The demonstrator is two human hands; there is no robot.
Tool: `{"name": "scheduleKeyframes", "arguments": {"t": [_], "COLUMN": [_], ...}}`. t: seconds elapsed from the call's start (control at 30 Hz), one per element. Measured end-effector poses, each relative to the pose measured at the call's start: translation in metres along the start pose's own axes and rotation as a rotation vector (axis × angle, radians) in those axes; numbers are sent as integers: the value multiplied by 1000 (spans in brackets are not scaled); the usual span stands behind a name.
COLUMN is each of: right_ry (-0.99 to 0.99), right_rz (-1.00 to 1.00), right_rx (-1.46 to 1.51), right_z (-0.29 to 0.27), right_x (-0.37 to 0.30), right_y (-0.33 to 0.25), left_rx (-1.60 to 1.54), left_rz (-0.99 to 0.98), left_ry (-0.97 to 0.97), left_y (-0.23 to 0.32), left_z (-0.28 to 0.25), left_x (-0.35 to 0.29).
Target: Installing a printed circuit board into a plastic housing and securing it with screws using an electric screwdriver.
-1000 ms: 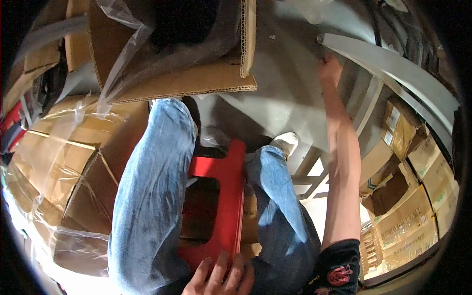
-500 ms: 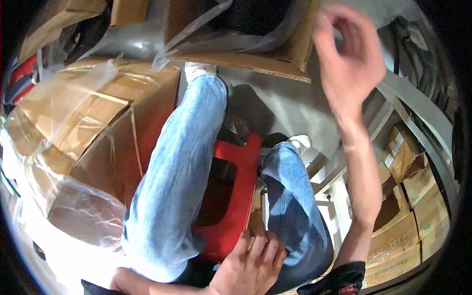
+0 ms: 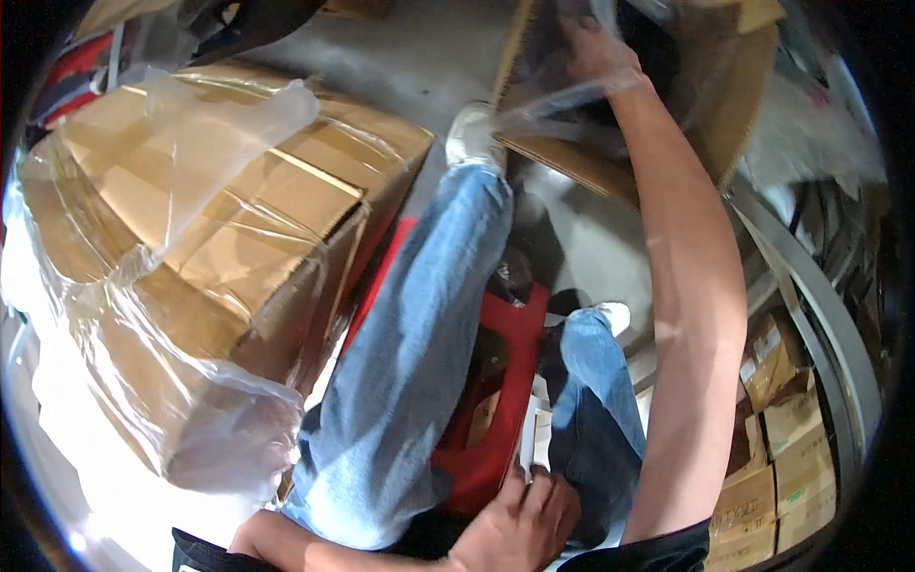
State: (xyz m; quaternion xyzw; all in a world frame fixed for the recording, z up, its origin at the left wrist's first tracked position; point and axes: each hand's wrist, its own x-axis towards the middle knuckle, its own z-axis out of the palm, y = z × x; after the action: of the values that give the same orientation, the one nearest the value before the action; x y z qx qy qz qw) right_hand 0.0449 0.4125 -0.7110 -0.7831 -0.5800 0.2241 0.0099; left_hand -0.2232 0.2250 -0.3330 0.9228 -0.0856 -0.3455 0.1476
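Observation:
My right arm stretches up to an open cardboard box point(image 3: 579, 170) at the top. My right hand point(image 3: 606, 59) is inside the box's mouth, among the clear plastic liner point(image 3: 548, 107), beside something black point(image 3: 658, 52). Film and blur partly hide its fingers, so their grip is unclear. Low in the middle, my left hand point(image 3: 526, 520) rests between my thighs, its fingers curled and pressed together. What they hold, if anything, is hidden. Just beyond its fingertips are the edge of a red plastic stool point(image 3: 519, 367) and a white strip point(image 3: 529, 434).
A large cardboard box point(image 3: 224, 224), taped and draped in clear plastic film, stands close on the left. On the right, a grey metal frame point(image 3: 810, 315) curves past stacked cartons point(image 3: 801, 467). My shoes rest on the grey floor point(image 3: 381, 62).
My right hand has moved from beside the open box into it. The view has shifted, so boxes and legs sit differently in the picture. My left hand stays low between my legs.

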Motion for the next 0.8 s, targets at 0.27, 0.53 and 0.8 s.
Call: {"name": "scheduleKeyframes", "arguments": {"t": [0.27, 0.53, 0.8], "right_ry": [596, 322, -80], "right_rz": [-92, -139, 141], "right_rx": [-118, 139, 193], "right_z": [76, 84, 49], "right_x": [-1, -21, -36], "right_y": [5, -4, -27], "left_rx": [-272, -486, -657], "left_rz": [5, 46, 51], "left_ry": [-85, -211, -205], "left_y": [-39, -43, -50], "left_z": [-34, -54, -50], "left_x": [7, 11, 9]}}
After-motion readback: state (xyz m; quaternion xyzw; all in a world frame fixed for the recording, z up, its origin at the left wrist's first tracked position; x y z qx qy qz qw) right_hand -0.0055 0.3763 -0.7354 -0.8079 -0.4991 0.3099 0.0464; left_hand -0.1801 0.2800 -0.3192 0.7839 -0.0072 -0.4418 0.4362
